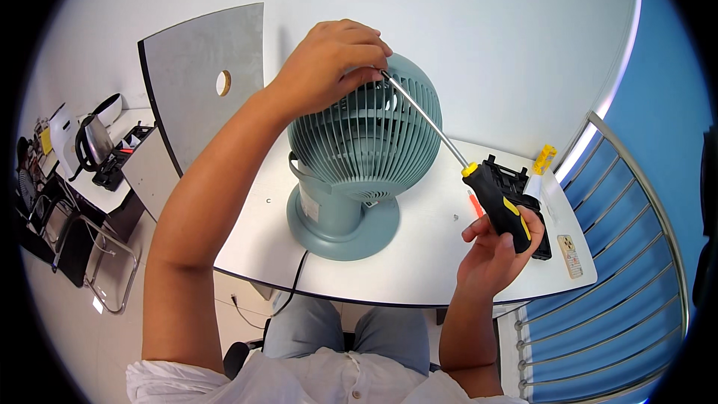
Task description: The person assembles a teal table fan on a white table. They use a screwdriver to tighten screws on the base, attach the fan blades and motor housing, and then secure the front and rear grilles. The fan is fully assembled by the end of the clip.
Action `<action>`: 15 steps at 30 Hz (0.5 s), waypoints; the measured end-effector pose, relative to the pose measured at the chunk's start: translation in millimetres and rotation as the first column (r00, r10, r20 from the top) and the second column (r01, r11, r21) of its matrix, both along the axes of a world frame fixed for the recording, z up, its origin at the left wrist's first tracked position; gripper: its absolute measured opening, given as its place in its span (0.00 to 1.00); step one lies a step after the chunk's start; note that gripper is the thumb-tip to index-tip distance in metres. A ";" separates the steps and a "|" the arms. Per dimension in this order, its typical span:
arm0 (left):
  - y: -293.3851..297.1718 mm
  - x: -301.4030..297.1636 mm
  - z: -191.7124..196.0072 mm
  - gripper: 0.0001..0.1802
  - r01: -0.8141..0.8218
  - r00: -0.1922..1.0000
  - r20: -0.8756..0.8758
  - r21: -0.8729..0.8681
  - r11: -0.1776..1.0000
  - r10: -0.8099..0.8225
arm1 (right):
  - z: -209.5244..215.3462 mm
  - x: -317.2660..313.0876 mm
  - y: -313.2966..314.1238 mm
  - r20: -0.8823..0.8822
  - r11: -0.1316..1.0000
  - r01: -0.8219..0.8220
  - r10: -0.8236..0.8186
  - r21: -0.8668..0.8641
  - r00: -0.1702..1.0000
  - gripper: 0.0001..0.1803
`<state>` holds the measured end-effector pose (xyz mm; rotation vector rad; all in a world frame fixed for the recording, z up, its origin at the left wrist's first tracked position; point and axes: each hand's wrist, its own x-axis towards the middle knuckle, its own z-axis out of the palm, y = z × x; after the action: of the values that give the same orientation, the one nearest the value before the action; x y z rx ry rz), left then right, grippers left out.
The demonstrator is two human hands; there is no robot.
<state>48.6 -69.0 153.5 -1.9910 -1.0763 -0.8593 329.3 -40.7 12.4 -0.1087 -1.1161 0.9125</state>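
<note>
A grey-green table fan stands on its round base, its slatted grille tilted up. My right hand is closed round the black and yellow handle of a long screwdriver. The shaft slants up and left to the upper part of the grille. There, my left hand reaches over the fan head, its fingers curled and pressed together beside the screwdriver's tip. What they pinch, if anything, is hidden.
On the white table lie an open black tool case, a red-handled tool, a beige remote control and tiny metal bits. A power cord hangs off the front edge. Metal railing stands at right, a grey panel behind left.
</note>
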 end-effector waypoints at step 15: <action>-3.2 10.0 -4.0 0.06 -0.090 0.988 -0.116 0.072 0.993 0.098 | -6.8 9.8 -2.8 0.063 0.991 0.102 -0.108 0.089 0.992 0.28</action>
<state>58.6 -72.2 149.5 -1.8959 -1.0513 -0.7084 339.1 -43.5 5.7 -0.1274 -1.1993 0.7704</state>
